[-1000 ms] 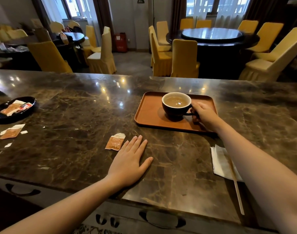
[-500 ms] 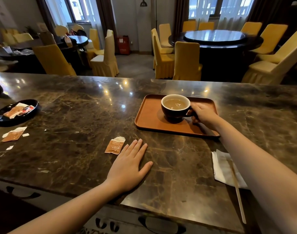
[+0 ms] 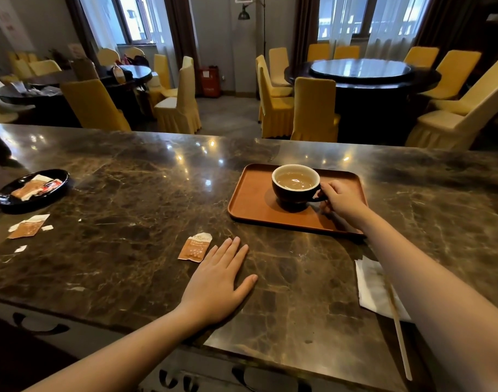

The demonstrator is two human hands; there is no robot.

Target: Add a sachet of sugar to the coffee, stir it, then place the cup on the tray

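A dark cup of milky coffee [image 3: 295,183] stands on the brown tray [image 3: 249,198] on the marble counter. My right hand [image 3: 341,200] is closed around the cup's handle, over the tray's right side. My left hand [image 3: 218,281] lies flat on the counter, fingers apart, holding nothing. Just left of its fingertips lies a torn brown sugar sachet [image 3: 194,247]. A wooden stir stick [image 3: 399,338] rests on a white napkin [image 3: 373,290] at the right, beside my right forearm.
A black dish [image 3: 58,179] with several sachets sits at the far left. Another torn sachet [image 3: 27,226] and paper scraps lie in front of it. Yellow chairs and round dark tables fill the room beyond the counter's far edge.
The view has tilted up a little. The cup, tray and both hands hold the same places relative to each other.
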